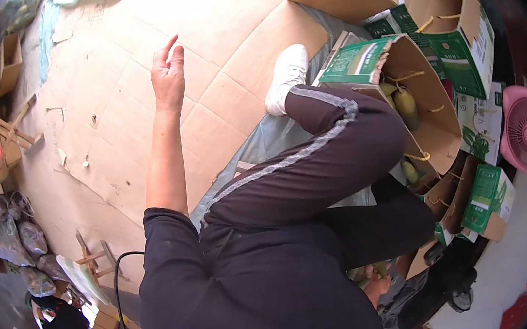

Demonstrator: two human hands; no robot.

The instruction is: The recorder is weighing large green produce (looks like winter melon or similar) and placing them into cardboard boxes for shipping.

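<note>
My left hand (168,74) is raised over the flattened cardboard sheets (206,20) on the floor, fingers loosely apart and holding nothing. My right hand (379,288) shows only partly at the lower middle, tucked under my body beside some green fruit (364,274); its grip is hidden. My leg in dark trousers with a grey stripe (314,151) stretches forward and ends in a white shoe (285,76). Next to the knee an open green and brown carton (430,124) holds yellow-green fruit (405,106).
More open cartons (457,29) stand at the upper right, with folded green ones (487,193) lower right. A pink fan (526,132) sits at the far right. Wooden stools (16,132), filled bags (23,240) and small boxes line the left side.
</note>
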